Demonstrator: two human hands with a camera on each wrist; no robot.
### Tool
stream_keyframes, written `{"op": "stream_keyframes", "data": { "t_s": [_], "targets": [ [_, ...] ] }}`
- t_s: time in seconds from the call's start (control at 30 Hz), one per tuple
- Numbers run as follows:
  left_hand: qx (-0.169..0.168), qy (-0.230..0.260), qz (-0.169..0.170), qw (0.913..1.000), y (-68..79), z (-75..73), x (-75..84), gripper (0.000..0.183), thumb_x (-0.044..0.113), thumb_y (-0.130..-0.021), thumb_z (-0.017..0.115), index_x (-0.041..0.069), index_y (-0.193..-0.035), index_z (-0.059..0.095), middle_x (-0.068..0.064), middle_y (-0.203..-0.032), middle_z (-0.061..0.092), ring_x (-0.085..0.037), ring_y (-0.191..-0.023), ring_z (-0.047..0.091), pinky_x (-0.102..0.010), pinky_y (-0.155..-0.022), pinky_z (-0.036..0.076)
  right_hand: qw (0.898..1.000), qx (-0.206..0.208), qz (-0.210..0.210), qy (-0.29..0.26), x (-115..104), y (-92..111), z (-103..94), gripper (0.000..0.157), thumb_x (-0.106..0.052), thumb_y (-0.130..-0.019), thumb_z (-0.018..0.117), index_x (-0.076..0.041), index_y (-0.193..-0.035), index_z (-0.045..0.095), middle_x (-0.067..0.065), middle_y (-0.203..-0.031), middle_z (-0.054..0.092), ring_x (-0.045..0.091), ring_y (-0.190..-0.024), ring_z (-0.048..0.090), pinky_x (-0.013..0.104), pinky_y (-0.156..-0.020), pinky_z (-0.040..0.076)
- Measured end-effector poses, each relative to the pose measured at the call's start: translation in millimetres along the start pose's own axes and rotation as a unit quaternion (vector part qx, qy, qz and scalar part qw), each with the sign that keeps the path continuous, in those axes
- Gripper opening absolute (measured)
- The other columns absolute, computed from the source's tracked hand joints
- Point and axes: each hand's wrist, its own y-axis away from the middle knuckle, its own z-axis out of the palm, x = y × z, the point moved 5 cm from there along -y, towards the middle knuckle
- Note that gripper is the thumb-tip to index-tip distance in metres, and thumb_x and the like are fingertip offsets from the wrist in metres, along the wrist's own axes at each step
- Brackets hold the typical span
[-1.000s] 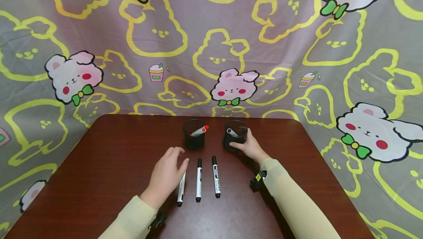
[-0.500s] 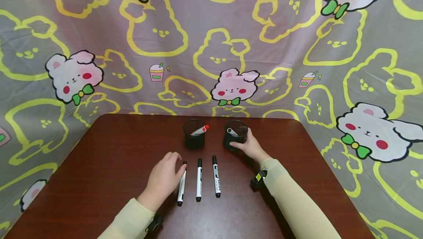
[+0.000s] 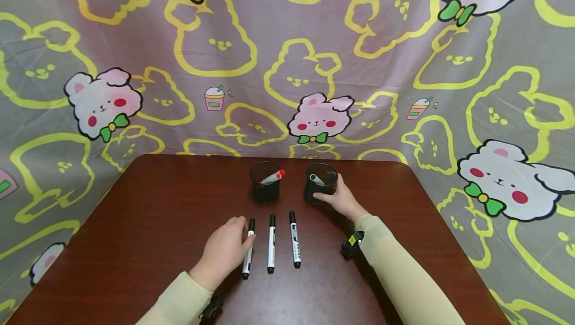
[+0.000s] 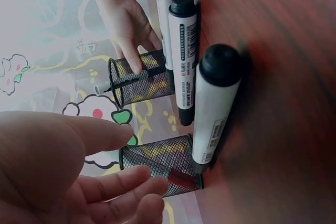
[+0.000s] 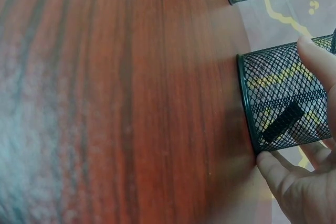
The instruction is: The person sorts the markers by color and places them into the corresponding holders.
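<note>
My right hand (image 3: 343, 200) grips a black mesh pen cup (image 3: 313, 193); its thumb and fingers lie around the mesh wall in the right wrist view. A marker with a grey end (image 3: 316, 179) leans inside that cup. My left hand (image 3: 224, 250) hovers over the leftmost black-capped whiteboard marker (image 3: 247, 260), thumb and fingers apart, with nothing between them in the left wrist view. Beside it lie a middle marker (image 3: 271, 245) and a right marker (image 3: 295, 245), roughly parallel, black caps pointing away from me.
Left of the gripped cup stands a second mesh pen cup (image 3: 265, 193), holding red-ended markers (image 3: 271, 178). Everything rests on a dark reddish-brown wooden table (image 3: 148, 215). A patterned cloth (image 3: 251, 30) hangs behind and at both sides.
My left hand has come back toward me and lower, from beyond the leftmost marker's cap to beside its upper part. My right hand keeps its grip on the cup.
</note>
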Motion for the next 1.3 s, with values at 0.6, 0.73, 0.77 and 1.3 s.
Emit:
{"op": "stream_keyframes", "data": {
  "t_s": [0.6,0.73,0.77,1.3],
  "targets": [
    [-0.034,-0.044,0.001,0.9984,6.3,18.3,-6.9,0.035,0.03,-0.085,0.084,0.005,-0.084,0.06,-0.007,-0.075,0.058,-0.024,-0.062,0.059,-0.042,-0.057,0.05,1.0,-0.005,0.005,0.004,-0.8,0.7,-0.4,0.088,-0.03,-0.086,0.085,-0.01,-0.151,0.029,0.019,-0.148,0.05,0.034,-0.14,0.049,0.055,-0.116,0.038],
    [-0.039,-0.054,-0.001,0.9978,7.7,20.6,-6.0,0.038,0.032,-0.085,0.084,0.002,-0.088,0.062,-0.008,-0.076,0.059,-0.026,-0.063,0.061,-0.044,-0.058,0.052,1.0,-0.006,0.005,0.004,-1.7,0.9,-0.1,0.088,-0.03,-0.086,0.086,-0.011,-0.151,0.029,0.019,-0.149,0.05,0.034,-0.141,0.048,0.055,-0.117,0.038],
    [-0.041,-0.055,-0.002,0.9977,8.0,21.1,-5.8,0.038,0.033,-0.085,0.084,0.001,-0.089,0.063,-0.008,-0.076,0.059,-0.027,-0.063,0.062,-0.044,-0.058,0.052,1.0,-0.006,0.004,0.005,-1.9,0.8,-0.1,0.088,-0.03,-0.086,0.086,-0.01,-0.151,0.029,0.019,-0.149,0.05,0.034,-0.141,0.048,0.055,-0.117,0.037],
    [-0.065,-0.06,-0.022,0.9959,10.6,25.4,-5.8,0.042,0.033,-0.085,0.084,-0.002,-0.096,0.065,-0.009,-0.077,0.059,-0.025,-0.064,0.062,-0.043,-0.06,0.054,1.0,-0.001,0.004,-0.001,-1.1,0.6,1.1,0.087,-0.027,-0.086,0.086,-0.01,-0.15,0.03,0.019,-0.147,0.052,0.034,-0.14,0.049,0.054,-0.117,0.037]
  ]
}}
